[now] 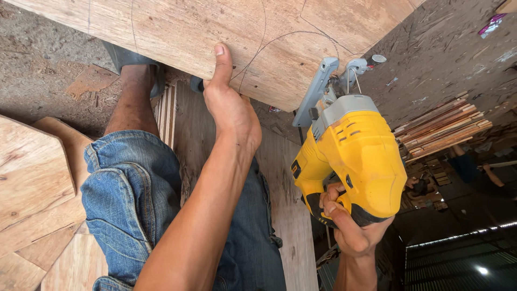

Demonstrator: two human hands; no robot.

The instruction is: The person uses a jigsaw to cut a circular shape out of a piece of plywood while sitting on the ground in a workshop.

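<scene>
Plywood sheet (215, 32), pale, with curved pencil lines drawn across it, lies flat ahead of my knees; everything else is placed from it. My left hand (231, 108) presses on its near edge: thumb stretched up flat onto the top face, the other fingers curled under the edge and out of sight, so the hand grips the board itself. Right of that hand, at the sheet's corner, sits the yellow jigsaw (350, 156), its grey base plate (318, 89) tilted against the sheet's edge close to where a pencil curve runs out. My right hand (350, 223) is wrapped tight round the saw's handle from below, fingers closed on it. Below the sheet, my legs in rolled blue jeans (134, 199), one bare shin toward a dark sandal (132, 59) half under the board. More plywood offcuts (32, 183) lie to the left of my knee on dusty earth floor (43, 54). Beyond the sheet's right corner, a stack of wooden strips (441, 126) rests on the ground.
</scene>
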